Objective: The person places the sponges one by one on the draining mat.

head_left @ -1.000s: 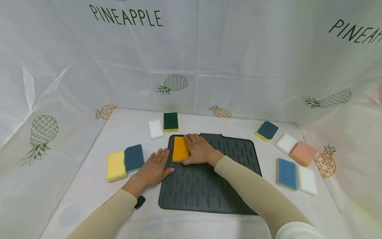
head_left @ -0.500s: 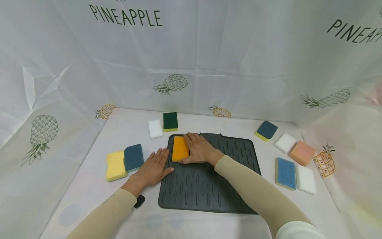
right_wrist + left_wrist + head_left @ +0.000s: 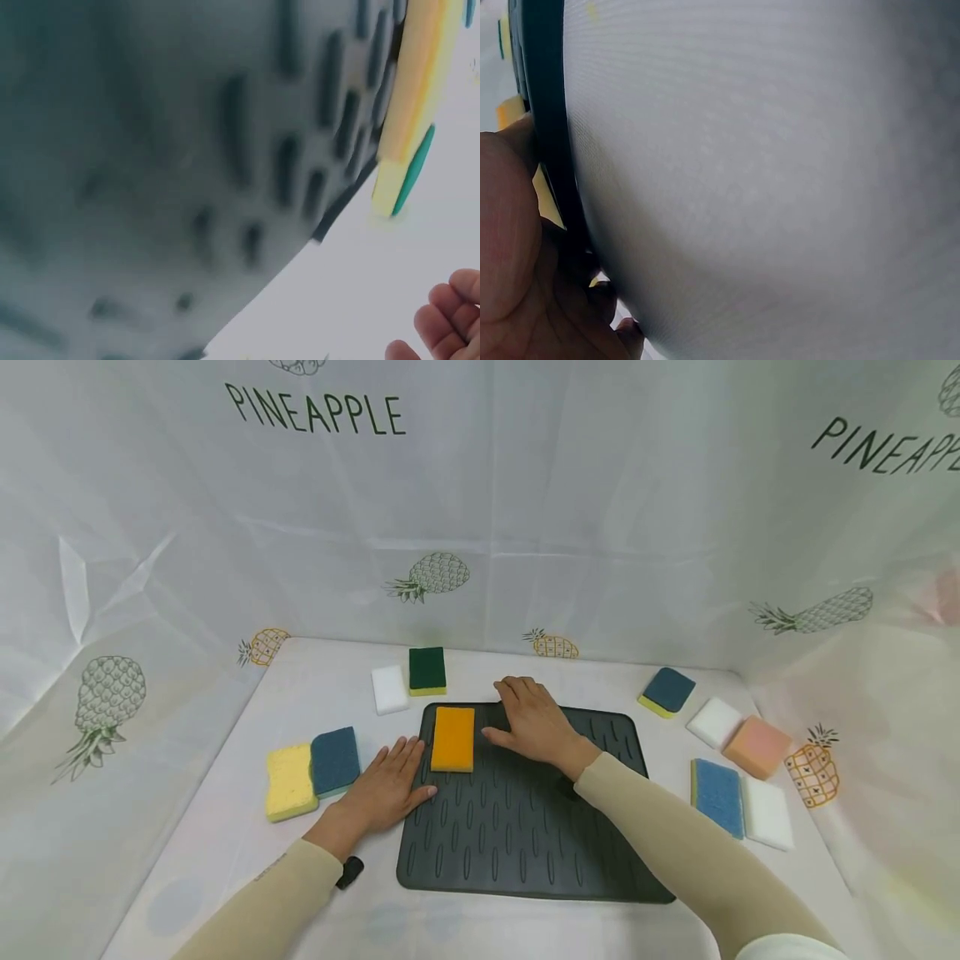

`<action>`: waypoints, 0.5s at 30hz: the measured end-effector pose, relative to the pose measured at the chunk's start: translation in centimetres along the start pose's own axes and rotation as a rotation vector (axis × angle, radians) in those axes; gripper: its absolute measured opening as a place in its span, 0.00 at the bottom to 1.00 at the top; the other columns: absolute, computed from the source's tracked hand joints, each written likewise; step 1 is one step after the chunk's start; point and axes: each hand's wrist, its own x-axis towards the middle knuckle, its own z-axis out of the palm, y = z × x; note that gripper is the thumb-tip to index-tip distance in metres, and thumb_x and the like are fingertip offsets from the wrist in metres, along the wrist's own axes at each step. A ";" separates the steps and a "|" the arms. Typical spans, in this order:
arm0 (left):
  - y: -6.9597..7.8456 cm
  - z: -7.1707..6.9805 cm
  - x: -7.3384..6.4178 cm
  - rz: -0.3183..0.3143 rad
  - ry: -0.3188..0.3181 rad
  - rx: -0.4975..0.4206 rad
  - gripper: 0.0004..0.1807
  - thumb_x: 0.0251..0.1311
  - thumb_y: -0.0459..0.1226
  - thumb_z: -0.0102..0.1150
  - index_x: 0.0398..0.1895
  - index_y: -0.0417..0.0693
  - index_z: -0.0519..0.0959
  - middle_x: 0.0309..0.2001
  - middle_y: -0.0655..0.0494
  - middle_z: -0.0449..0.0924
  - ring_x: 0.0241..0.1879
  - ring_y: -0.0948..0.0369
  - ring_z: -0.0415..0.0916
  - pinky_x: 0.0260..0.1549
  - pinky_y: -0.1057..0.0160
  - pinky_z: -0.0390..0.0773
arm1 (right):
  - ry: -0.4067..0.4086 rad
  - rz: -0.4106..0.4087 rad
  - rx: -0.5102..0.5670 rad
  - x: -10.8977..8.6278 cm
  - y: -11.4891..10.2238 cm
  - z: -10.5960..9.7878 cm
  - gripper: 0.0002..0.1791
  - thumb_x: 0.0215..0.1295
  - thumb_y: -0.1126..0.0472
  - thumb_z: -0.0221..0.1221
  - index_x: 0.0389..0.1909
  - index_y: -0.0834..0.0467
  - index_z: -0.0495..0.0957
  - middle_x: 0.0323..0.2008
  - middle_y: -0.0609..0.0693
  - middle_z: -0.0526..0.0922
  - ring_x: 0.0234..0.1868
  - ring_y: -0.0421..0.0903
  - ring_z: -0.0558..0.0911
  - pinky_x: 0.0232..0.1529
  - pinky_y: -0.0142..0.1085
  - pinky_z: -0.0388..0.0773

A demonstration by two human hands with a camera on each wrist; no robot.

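Observation:
An orange sponge (image 3: 453,739) lies flat near the far left corner of a dark grey ridged mat (image 3: 510,843). My left hand (image 3: 384,783) rests with fingers straight on the mat's left edge, its thumb over the mat. The left wrist view shows part of that hand (image 3: 562,292) at the mat's dark edge. To the right of the orange sponge, my right hand (image 3: 538,722) is apart from it, over the far part of the mat, fingers extended and holding nothing. In the right wrist view its fingertips (image 3: 442,319) show at the lower right corner.
Left of the mat lie a yellow sponge (image 3: 291,782) and a dark blue one (image 3: 335,762). Behind are a white sponge (image 3: 390,689) and a dark green one (image 3: 427,672). On the right lie several more, including a pink sponge (image 3: 757,747) and a blue one (image 3: 717,797).
My right hand has let go of the orange sponge and moved right, away from it. The sponge stays in place on the mat. My left hand has not moved.

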 end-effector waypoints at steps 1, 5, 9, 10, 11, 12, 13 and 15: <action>0.0 0.0 0.0 0.001 0.000 0.000 0.49 0.79 0.63 0.44 0.85 0.37 0.47 0.86 0.41 0.45 0.85 0.43 0.42 0.82 0.39 0.48 | 0.017 0.007 -0.004 -0.3 0.6 -0.2 0.43 0.74 0.35 0.61 0.73 0.64 0.67 0.68 0.62 0.74 0.67 0.60 0.74 0.69 0.55 0.74; -0.1 0.2 0.0 0.009 0.012 -0.003 0.48 0.79 0.62 0.45 0.85 0.37 0.47 0.85 0.40 0.46 0.85 0.42 0.43 0.82 0.38 0.49 | 0.092 0.030 -0.022 -1.9 3.5 -0.8 0.39 0.74 0.40 0.64 0.70 0.66 0.70 0.65 0.63 0.76 0.64 0.62 0.75 0.64 0.57 0.75; -0.1 0.2 -0.1 0.015 0.016 -0.001 0.48 0.79 0.62 0.45 0.85 0.36 0.47 0.85 0.40 0.46 0.85 0.42 0.43 0.82 0.38 0.49 | 0.162 0.063 -0.059 -3.6 6.7 -1.7 0.37 0.71 0.45 0.67 0.67 0.68 0.72 0.62 0.66 0.77 0.62 0.66 0.76 0.59 0.61 0.76; -0.1 0.2 -0.1 0.014 0.015 0.000 0.48 0.79 0.62 0.44 0.85 0.37 0.47 0.85 0.40 0.46 0.85 0.42 0.43 0.82 0.38 0.48 | 0.173 0.078 -0.067 -4.0 7.5 -1.9 0.37 0.71 0.45 0.68 0.66 0.69 0.72 0.62 0.67 0.77 0.62 0.66 0.76 0.59 0.62 0.76; -0.1 0.2 -0.1 0.016 0.019 -0.001 0.48 0.79 0.62 0.45 0.85 0.36 0.48 0.85 0.40 0.46 0.85 0.42 0.43 0.82 0.38 0.49 | 0.179 0.095 -0.075 -4.4 8.2 -2.1 0.36 0.70 0.46 0.68 0.66 0.69 0.73 0.62 0.68 0.77 0.62 0.67 0.76 0.59 0.63 0.76; -0.1 0.1 -0.1 0.014 0.018 0.002 0.48 0.79 0.62 0.45 0.85 0.37 0.47 0.85 0.40 0.46 0.85 0.42 0.43 0.82 0.38 0.49 | 0.184 0.113 -0.086 -4.9 9.0 -2.4 0.36 0.70 0.47 0.69 0.65 0.70 0.73 0.62 0.68 0.77 0.62 0.67 0.75 0.59 0.63 0.75; -0.1 0.1 -0.1 0.014 0.018 0.003 0.48 0.79 0.61 0.45 0.85 0.36 0.48 0.85 0.40 0.47 0.85 0.42 0.43 0.82 0.38 0.49 | 0.186 0.131 -0.094 -5.3 9.8 -2.5 0.36 0.69 0.47 0.69 0.65 0.70 0.73 0.62 0.69 0.77 0.62 0.68 0.75 0.58 0.64 0.75; 0.0 0.0 -0.2 0.017 0.023 0.002 0.48 0.80 0.61 0.46 0.85 0.36 0.48 0.85 0.39 0.48 0.85 0.42 0.44 0.81 0.38 0.49 | 0.179 0.172 -0.105 -6.2 11.2 -2.9 0.36 0.69 0.48 0.70 0.65 0.71 0.73 0.62 0.69 0.77 0.63 0.69 0.75 0.59 0.65 0.75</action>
